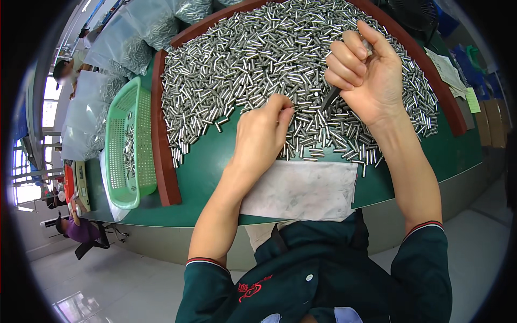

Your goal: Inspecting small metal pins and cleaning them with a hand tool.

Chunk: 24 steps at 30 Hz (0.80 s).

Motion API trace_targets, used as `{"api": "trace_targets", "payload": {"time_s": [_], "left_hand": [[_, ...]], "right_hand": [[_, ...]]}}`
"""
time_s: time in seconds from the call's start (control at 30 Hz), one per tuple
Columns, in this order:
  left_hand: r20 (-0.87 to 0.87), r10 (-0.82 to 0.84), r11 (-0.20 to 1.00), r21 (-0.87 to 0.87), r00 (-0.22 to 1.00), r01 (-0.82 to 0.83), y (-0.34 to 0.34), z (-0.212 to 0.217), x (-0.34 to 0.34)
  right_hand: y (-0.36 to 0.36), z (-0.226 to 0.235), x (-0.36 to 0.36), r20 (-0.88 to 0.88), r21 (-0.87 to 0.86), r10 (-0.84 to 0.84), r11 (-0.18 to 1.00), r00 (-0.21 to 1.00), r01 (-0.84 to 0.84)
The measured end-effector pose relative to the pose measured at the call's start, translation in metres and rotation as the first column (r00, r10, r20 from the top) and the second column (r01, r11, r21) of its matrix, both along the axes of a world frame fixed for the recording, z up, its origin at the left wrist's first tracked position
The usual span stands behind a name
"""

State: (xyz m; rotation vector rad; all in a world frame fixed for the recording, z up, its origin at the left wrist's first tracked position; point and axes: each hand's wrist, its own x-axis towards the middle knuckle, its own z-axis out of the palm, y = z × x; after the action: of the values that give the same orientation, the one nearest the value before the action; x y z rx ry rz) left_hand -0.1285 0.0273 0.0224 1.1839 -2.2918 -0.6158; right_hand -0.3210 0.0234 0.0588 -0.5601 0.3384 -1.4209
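Note:
A big heap of small shiny metal cylinders (258,59) covers a green table (204,172) inside a brown wooden border (161,156). My left hand (261,134) rests palm down at the near edge of the heap, its fingertips pinched on cylinders there. My right hand (363,70) is raised over the heap's right side, fingers curled around a bundle of cylinders (329,98) whose dark end sticks out below the fist. A white cloth (301,191) lies at the table's front edge, right under my left wrist.
A green plastic basket (126,145) with a few cylinders stands left of the border. Clear bags of metal parts (134,43) are piled at the back left. Papers (449,72) lie at the right. Other people sit far left.

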Motion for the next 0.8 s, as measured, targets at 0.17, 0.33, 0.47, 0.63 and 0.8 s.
{"api": "trace_targets", "payload": {"time_s": [0.17,0.33,0.47,0.63,0.8], "left_hand": [[-0.72,0.403,0.501,0.69,0.565,0.523,-0.011,0.008,0.013],[-0.772,0.438,0.38,0.624,0.461,0.683,-0.016,0.003,0.018],[-0.767,0.476,0.343,0.611,0.429,0.713,-0.017,0.004,0.019],[-0.755,0.509,0.365,0.624,0.413,0.691,-0.017,0.005,0.02],[-0.751,0.538,0.348,0.611,0.383,0.711,-0.016,0.002,0.022]], "right_hand": [[-0.001,-0.002,0.001,0.046,0.022,-0.029,0.999,0.999,0.028],[0.0,-0.002,0.002,0.052,0.033,-0.026,0.999,0.998,0.024],[0.0,-0.002,0.001,0.043,0.041,-0.033,0.999,0.999,0.031],[-0.001,-0.002,0.002,0.042,0.05,-0.034,0.998,0.999,0.032],[-0.001,-0.002,0.002,0.049,0.041,-0.027,0.999,0.998,0.025]]}}
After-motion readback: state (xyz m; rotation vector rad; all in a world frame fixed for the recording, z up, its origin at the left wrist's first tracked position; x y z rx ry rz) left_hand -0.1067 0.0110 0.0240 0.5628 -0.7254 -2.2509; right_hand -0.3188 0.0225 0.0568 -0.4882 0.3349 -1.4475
